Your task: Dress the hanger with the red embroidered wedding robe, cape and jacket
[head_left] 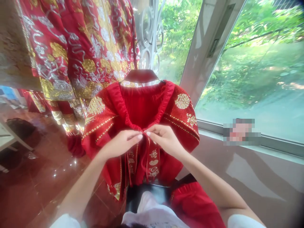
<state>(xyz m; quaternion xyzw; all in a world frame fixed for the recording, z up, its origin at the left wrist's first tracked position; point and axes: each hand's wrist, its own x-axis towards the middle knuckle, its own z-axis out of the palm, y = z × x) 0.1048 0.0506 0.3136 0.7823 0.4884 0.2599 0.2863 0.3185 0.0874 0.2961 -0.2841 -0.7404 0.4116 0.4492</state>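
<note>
A red garment (pixel 177 115) with gold embroidery and a gathered, elastic-looking edge hangs in front of me on a hanger (pixel 161 81). At the front middle of that edge, my left hand (pixel 124 142) is closed, with thumb and forefinger pinching a thin red cord (pixel 143 161). My right hand (pixel 163 139) meets it from the other side, its fingertips also closed on the cord. The fingertips nearly touch and hide the upper part of the cord. Its loose lengths trail down the front, between bands with gold motifs.
A longer red garment (pixel 95 47) with gold and silver embroidery hangs at the back left. Windows (pixel 249 79) fill the right side above a sill. Below my hands are a dark seat (pixel 161 191) and red cloth (pixel 194 202). A white chair (pixel 9 139) stands at far left.
</note>
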